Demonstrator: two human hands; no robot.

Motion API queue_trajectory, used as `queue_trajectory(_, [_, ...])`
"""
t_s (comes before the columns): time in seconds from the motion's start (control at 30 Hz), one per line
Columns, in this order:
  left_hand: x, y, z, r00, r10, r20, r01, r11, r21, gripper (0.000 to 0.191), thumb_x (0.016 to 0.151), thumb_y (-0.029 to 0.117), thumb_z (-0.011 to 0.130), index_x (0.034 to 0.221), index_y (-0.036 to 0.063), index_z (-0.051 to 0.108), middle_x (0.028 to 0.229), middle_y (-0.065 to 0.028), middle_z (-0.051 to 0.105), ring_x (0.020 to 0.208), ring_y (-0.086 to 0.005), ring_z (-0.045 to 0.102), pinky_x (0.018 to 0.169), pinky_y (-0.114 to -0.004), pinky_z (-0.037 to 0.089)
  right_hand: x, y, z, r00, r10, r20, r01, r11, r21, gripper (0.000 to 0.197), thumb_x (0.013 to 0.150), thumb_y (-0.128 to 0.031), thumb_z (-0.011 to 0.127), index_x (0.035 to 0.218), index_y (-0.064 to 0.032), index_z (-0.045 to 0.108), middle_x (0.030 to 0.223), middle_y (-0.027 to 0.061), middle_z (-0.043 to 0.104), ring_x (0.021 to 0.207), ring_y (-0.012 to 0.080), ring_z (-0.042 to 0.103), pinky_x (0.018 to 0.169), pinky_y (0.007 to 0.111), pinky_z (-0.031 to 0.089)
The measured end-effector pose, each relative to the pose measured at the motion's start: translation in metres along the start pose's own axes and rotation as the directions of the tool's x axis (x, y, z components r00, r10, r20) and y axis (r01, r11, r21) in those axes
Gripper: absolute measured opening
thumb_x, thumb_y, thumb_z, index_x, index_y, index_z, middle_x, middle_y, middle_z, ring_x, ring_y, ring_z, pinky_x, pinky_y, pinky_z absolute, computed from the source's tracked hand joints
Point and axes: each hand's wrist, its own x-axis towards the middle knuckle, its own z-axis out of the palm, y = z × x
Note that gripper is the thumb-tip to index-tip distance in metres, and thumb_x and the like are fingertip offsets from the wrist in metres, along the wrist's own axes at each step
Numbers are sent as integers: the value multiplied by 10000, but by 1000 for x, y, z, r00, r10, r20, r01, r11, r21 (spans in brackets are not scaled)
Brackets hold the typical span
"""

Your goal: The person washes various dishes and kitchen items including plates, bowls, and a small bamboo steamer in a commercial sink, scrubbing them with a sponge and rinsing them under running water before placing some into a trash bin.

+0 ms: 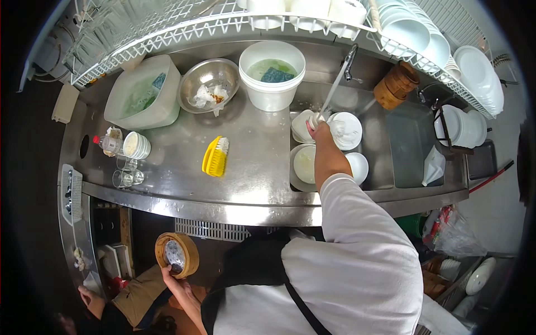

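My right hand (320, 130) reaches into the left sink basin and grips a small white dish (317, 118) under running water from the faucet (351, 63). Around it in the basin lie a squarish dish (298, 125), a round white plate (354, 127) with water splashing on it, a bowl (305, 165) holding cloudy liquid, and another white bowl (359, 168). Low on the left, my left hand (178, 282) holds a round bamboo steamer (190, 253) tilted on its side. A shiny, crumpled-looking lining shows inside the steamer.
Along the steel counter (255, 167) are a yellow scrub brush (215, 157), white bucket (270, 94), metal bowl (188, 94), soapy tub (163, 113), glasses (123, 178) and cups (138, 146). Bamboo steamers (389, 90) stand behind the sinks. A dish rack (201, 23) overhangs. A co-worker's hand (90, 298) is at left.
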Motion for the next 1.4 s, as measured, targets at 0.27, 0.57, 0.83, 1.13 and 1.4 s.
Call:
queue_trajectory(0.27, [-56, -15, -1, 993, 50, -103, -56, 997, -50, 514, 793, 163, 632, 1276, -5, 571, 1227, -117, 620, 1099, -262, 629, 913, -419, 557, 19, 11, -39, 990, 54, 133, -73, 988, 140, 353, 1022, -333, 546, 1327, -156, 518, 1265, 97, 588, 1104, 324, 594, 834, 462, 609])
queue_trajectory(0.57, [-77, -31, -16, 980, 77, -182, -95, 991, -95, 489, 765, 142, 667, 1227, -4, 601, 1194, -116, 640, 1075, -267, 641, 872, -446, 576, 8, 49, -49, 982, 189, -3, -189, 980, -56, 322, 1023, -282, 528, 1321, -158, 525, 1263, 110, 585, 1056, 333, 625, 771, 450, 620])
queue_trajectory(0.83, [-77, -45, -9, 987, 44, -157, -63, 991, -117, 487, 785, 159, 634, 1247, 11, 599, 1189, -111, 644, 1080, -262, 646, 864, -431, 584, 71, 52, -70, 986, 169, 4, -164, 960, -227, 278, 1002, -256, 470, 1205, -110, 592, 1012, 115, 669, 779, 286, 678, 587, 343, 610])
queue_trajectory(1.13, [-90, -44, -17, 975, 35, -220, -60, 992, -108, 517, 785, 194, 593, 1276, 34, 573, 1210, -97, 625, 1104, -271, 625, 911, -444, 555, 23, 58, -22, 810, 576, 110, -573, 817, -62, 399, 993, -336, 459, 1154, 8, 582, 847, 165, 639, 641, 234, 645, 441, 222, 539])
queue_trajectory(1.4, [-51, -43, 47, 957, 283, -64, -289, 948, -134, 497, 823, 59, 551, 1316, 2, 567, 1161, -76, 634, 1117, -192, 577, 983, -330, 457, -108, -17, 58, 604, -593, 532, 791, 527, -310, 301, 945, -256, 590, 1154, -40, 610, 1044, 150, 672, 842, 260, 681, 500, 379, 537])
